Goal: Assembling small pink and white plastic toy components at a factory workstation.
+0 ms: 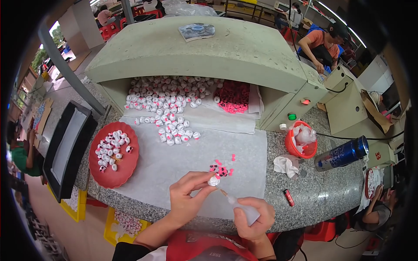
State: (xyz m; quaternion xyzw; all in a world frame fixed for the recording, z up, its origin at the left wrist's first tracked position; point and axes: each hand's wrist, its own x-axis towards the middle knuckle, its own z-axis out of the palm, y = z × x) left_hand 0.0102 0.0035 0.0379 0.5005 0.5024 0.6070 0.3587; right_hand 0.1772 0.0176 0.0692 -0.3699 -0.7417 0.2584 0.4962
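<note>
Between the thumb and fingers of my left hand (185, 199) is a small round white piece (213, 181). My right hand (260, 217) wraps round a translucent squeeze bottle (244, 209), whose thin tip points up at the white piece; I cannot tell if they touch. Just beyond my left fingertips, small flat pink and black bits (223, 168) lie scattered on a white paper sheet (148, 174). To the left, a red scalloped plate (96, 172) carries several white pieces with pink and dark marks. Many similar white pieces (174, 130) spread out from the box ahead.
A pale green metal box (200, 52) with an open front covers a pink-and-black heap (233, 98). On the right are a red basket (300, 148), blue bottle (342, 153), crumpled tissue (286, 166) and small red tube (288, 197). A black tray (83, 150) stands left. Other people sit nearby.
</note>
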